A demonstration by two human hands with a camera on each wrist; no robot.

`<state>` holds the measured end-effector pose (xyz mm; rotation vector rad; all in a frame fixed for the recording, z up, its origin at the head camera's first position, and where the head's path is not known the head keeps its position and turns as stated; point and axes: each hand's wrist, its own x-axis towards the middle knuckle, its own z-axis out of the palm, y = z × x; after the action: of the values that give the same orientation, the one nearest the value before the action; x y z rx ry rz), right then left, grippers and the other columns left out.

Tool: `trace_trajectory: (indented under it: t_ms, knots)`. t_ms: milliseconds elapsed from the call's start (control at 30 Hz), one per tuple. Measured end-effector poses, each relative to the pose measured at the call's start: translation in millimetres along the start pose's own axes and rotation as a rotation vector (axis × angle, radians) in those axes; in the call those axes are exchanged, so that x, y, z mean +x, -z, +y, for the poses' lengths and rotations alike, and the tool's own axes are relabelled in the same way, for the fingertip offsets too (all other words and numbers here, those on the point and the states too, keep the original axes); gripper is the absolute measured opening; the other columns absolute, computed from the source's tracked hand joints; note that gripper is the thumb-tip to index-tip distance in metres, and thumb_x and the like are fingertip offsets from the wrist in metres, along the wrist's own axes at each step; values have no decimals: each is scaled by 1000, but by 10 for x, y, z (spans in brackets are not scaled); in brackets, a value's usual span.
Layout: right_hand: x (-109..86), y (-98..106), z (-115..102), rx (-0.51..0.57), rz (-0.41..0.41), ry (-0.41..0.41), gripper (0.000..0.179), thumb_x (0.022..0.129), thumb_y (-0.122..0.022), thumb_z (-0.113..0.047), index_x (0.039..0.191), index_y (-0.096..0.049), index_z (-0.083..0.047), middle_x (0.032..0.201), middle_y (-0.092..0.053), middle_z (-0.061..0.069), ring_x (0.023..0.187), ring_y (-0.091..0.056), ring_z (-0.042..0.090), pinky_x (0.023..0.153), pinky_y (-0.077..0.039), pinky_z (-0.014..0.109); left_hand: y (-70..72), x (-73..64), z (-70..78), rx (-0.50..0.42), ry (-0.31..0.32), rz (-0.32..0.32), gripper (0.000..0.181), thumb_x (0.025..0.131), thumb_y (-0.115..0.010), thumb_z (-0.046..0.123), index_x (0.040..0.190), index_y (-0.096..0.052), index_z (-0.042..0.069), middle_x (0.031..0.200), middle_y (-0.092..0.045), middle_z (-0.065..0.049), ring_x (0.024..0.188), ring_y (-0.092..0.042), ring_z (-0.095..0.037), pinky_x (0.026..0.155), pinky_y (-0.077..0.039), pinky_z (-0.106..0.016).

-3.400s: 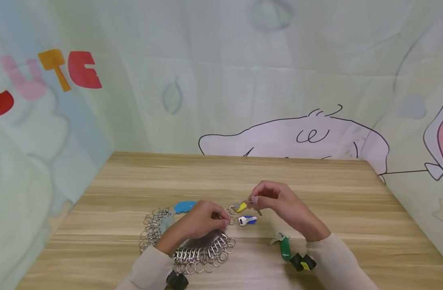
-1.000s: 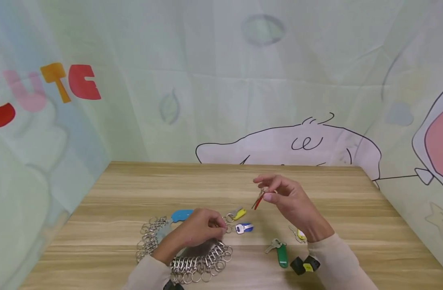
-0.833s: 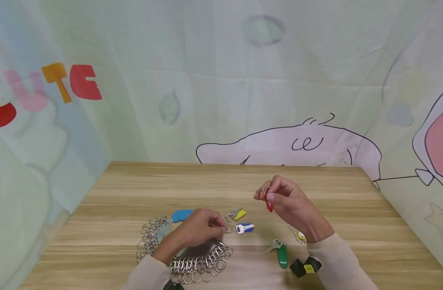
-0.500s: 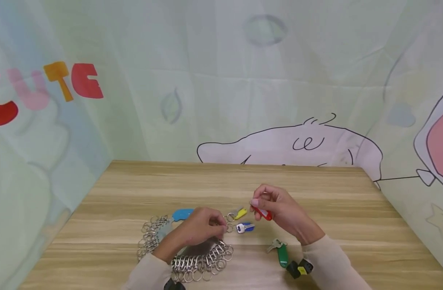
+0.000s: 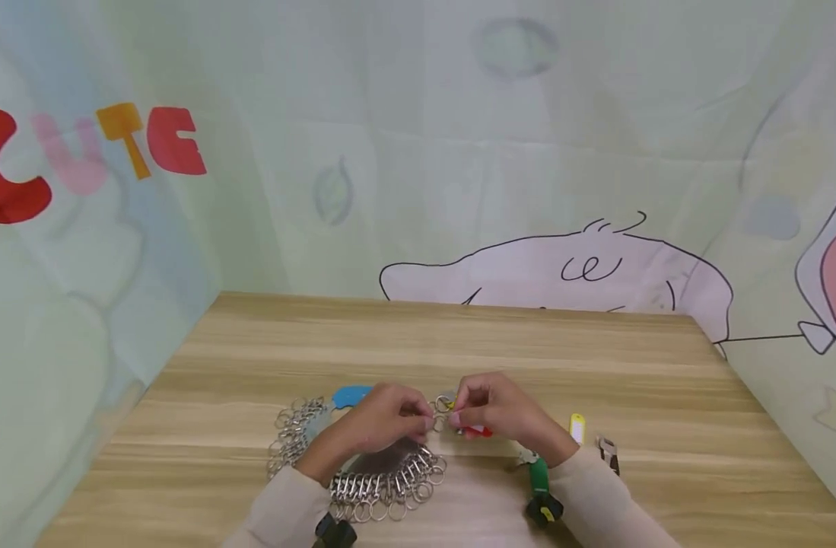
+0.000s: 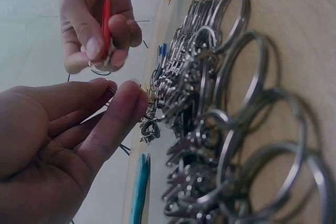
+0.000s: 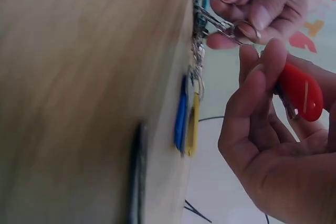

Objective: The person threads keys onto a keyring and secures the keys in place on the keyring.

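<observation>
My left hand (image 5: 376,426) pinches a metal split ring (image 7: 247,31) between thumb and finger. That ring hangs from a clip on a big loop of several silver key-ring clips (image 5: 363,487), which lies under and around this hand. Close by on the right, my right hand (image 5: 503,411) pinches a red key tag (image 7: 302,92) near its ring end, with a key beside it. The fingertips of both hands almost meet; whether the two rings touch, I cannot tell. A blue key tag (image 7: 181,114) and a yellow key tag (image 7: 193,127) hang or lie beside the loop.
A green key tag with a key (image 5: 539,476) lies by my right wrist, partly behind the sleeve. Farther right are another yellow tag (image 5: 577,428) and a dark-headed key (image 5: 608,454). A blue piece (image 5: 352,395) sits behind the loop on the wooden table (image 5: 308,335).
My right hand, after turning the red key tag about in its fingers, has moved left and down to my left hand. The left hand has kept its pinch on the ring.
</observation>
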<state>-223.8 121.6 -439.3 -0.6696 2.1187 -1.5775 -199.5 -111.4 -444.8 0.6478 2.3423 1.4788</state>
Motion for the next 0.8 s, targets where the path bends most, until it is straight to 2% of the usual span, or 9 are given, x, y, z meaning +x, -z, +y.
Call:
trace_trajectory:
  t_ms: [167,500,700,800]
  knots:
    - [30,-94,16,-1,0,11,9,88,-71,5,83,-65,1,84,-70,24,60,-63,21,55,-48,26,-28,4,-14,-19,2,-23,7,95,-66,0,94,-71,-5,86,-71,-12,74,-72,-25,71,-58,-39]
    - [65,-104,-36,-14,-9,24,9,88,-72,3,83,-66,-1,83,-72,14,61,-64,22,56,-51,28,10,26,-10,143,-58,-33,11,96,-67,6,94,-77,2,79,-72,-1,74,-68,-14,70,-54,-29]
    - [84,-108,-44,-16,-22,38,9,87,-71,5,82,-65,0,82,-71,16,60,-64,21,56,-53,29,23,17,-24,136,-74,-30,11,95,-66,3,93,-77,1,83,-73,-1,79,-69,-13,74,-54,-29]
    - [91,-111,-44,-21,-25,42,9,87,-72,5,82,-66,0,82,-72,15,60,-63,20,56,-53,29,28,17,-27,161,-86,-30,12,95,-67,3,93,-78,2,83,-73,0,78,-66,-9,73,-53,-28]
